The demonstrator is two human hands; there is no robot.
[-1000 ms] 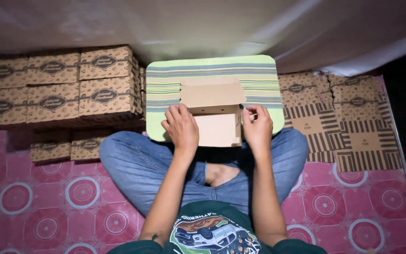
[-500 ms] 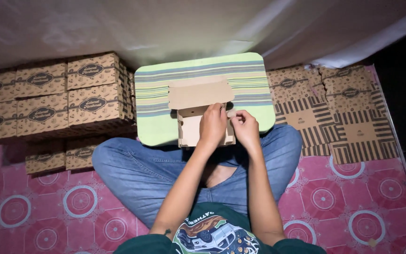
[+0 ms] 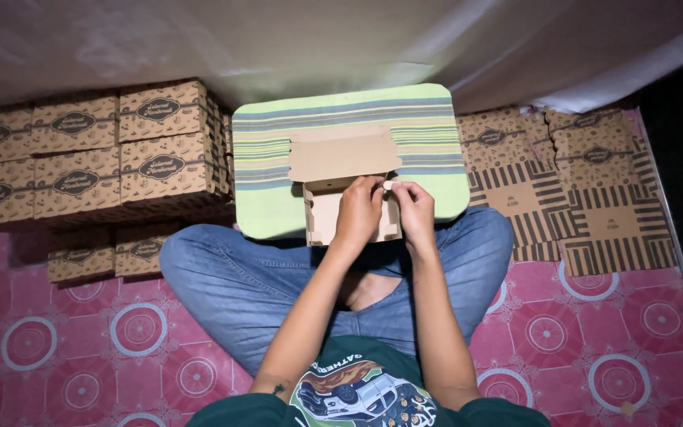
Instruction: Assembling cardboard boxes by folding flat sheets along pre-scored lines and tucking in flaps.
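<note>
Both hands, left (image 3: 360, 207) and right (image 3: 414, 207), pinch the right wall of the half-folded box (image 3: 341, 198) on the striped tabletop (image 3: 270, 205), its open lid lying straight ahead, beyond their grip.

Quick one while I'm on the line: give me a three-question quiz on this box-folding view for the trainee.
1. True or false: both hands are on the half-folded cardboard box on the striped lap table.
2. Which hand pinches the box's far right corner: A) left hand, B) right hand?
3. Fill in: the stack of finished boxes stands on the person's ____ side, the flat box blanks on the other.

Key: 1 true. 2 B; its fingertips meet at that corner, while the left hand presses on the box's right wall beside it. 3 left.
</note>
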